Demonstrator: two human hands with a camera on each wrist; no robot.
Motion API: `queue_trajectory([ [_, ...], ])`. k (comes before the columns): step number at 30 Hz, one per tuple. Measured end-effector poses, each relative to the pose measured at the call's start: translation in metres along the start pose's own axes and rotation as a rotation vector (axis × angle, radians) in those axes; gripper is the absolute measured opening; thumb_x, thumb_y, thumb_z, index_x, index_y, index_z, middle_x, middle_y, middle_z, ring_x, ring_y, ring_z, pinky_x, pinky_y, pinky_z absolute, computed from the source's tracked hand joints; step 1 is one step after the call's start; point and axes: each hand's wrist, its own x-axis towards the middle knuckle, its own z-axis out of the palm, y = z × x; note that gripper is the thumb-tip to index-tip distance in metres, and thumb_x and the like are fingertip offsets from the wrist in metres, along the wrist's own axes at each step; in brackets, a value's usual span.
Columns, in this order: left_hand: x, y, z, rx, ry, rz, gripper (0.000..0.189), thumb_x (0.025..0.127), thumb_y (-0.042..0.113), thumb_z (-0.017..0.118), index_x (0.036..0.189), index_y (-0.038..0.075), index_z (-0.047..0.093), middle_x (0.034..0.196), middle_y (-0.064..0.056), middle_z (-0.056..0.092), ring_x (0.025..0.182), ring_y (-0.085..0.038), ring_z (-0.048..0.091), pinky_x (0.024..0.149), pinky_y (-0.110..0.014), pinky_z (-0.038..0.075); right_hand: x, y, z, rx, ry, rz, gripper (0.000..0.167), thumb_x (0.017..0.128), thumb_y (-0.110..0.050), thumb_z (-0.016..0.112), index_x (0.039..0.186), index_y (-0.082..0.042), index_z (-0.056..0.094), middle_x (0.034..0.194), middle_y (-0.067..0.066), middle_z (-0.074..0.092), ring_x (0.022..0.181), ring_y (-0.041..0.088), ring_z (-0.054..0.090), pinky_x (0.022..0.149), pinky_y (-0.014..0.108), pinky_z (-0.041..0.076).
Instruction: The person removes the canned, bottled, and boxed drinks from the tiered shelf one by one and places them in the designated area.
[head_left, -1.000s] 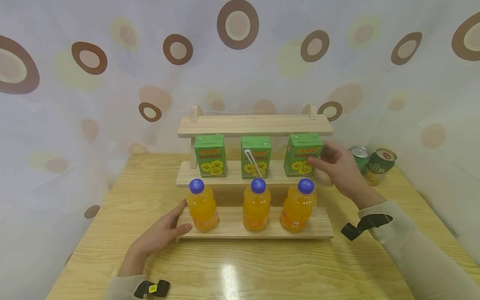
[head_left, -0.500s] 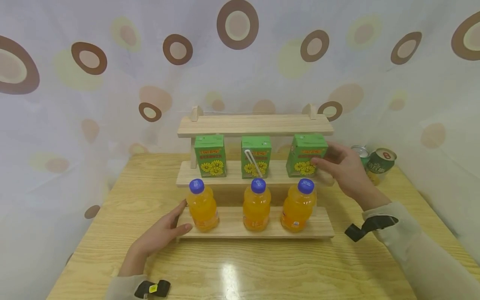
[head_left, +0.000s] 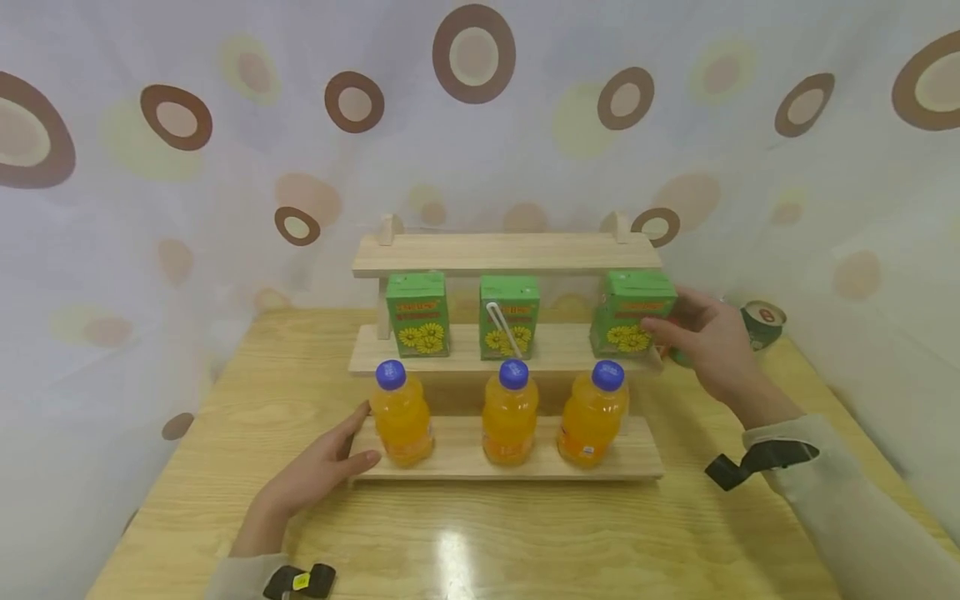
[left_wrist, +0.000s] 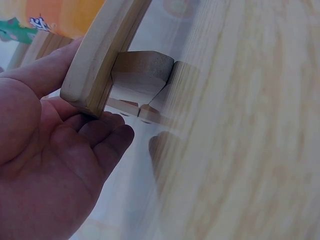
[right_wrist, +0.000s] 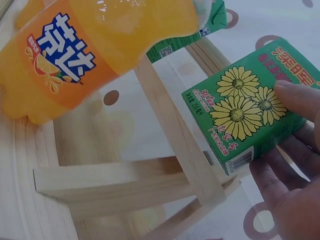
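Note:
My right hand [head_left: 716, 346] grips a green drink carton [head_left: 633, 315] with yellow flowers, thumb on its front and fingers round its far side. The carton is at the right end of the middle tier of a wooden shelf [head_left: 506, 252]; the right wrist view shows the carton [right_wrist: 245, 105] overlapping the board's end. At the lower tier's left end, my left hand [head_left: 318, 471] holds the board [left_wrist: 92, 65], thumb above and fingers curled underneath. Two more green cartons, the left carton [head_left: 417, 315] and the middle carton [head_left: 509, 317] with a straw on its front, stand upright on that middle tier.
Three orange soda bottles with blue caps stand on the lower tier: a left bottle [head_left: 401, 417], a middle bottle [head_left: 510, 417] and a right bottle [head_left: 594, 417]. Behind my right hand, a green can [head_left: 763, 323] is partly hidden. A patterned curtain [head_left: 480, 158] hangs behind the table [head_left: 420, 533].
My right hand has slid the right carton rightward along the middle tier, widening its gap from the middle carton. The left hand keeps its hold, and the head view has shifted slightly.

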Motion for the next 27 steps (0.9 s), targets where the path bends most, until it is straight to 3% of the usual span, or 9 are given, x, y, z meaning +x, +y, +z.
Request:
queue_trajectory([
  [5, 0.001, 0.001, 0.001, -0.017, -0.005, 0.0, 0.088, 0.097, 0.043, 0.06, 0.159, 0.006, 0.01, 0.164, -0.012, 0.006, 0.148, -0.034, 0.008, 0.118, -0.05, 0.013, -0.004, 0.001, -0.011, -0.038, 0.022, 0.004, 0.046, 0.092, -0.009, 0.071, 0.135, -0.006, 0.059, 0.117, 0.001, 0.068, 0.092, 0.016, 0.065, 0.071, 0.022, 0.057],
  [9, 0.0, 0.001, 0.001, -0.02, -0.008, -0.003, 0.088, 0.097, 0.043, 0.06, 0.159, 0.006, 0.009, 0.164, -0.012, 0.005, 0.148, -0.034, 0.007, 0.118, -0.05, 0.013, -0.008, -0.001, -0.017, -0.104, 0.043, 0.033, 0.05, 0.093, -0.014, 0.071, 0.14, -0.01, 0.055, 0.123, -0.006, 0.065, 0.11, 0.01, 0.061, 0.088, 0.015, 0.051],
  [20, 0.0, 0.0, 0.0, -0.015, -0.012, -0.008, 0.088, 0.097, 0.043, 0.061, 0.159, 0.006, 0.01, 0.164, -0.012, 0.006, 0.148, -0.034, 0.008, 0.118, -0.05, 0.013, -0.019, 0.004, -0.032, 0.135, 0.051, 0.03, 0.048, 0.091, 0.002, 0.068, 0.137, -0.003, 0.056, 0.121, 0.001, 0.067, 0.106, 0.011, 0.065, 0.079, 0.021, 0.057],
  [27, 0.0, 0.0, 0.0, -0.012, -0.014, -0.012, 0.088, 0.097, 0.044, 0.06, 0.159, 0.007, 0.01, 0.164, -0.012, 0.006, 0.148, -0.035, 0.008, 0.118, -0.051, 0.014, -0.027, 0.003, -0.044, -0.066, 0.105, 0.044, 0.048, 0.092, -0.007, 0.07, 0.137, -0.006, 0.057, 0.119, -0.007, 0.066, 0.108, 0.006, 0.06, 0.083, 0.013, 0.052],
])
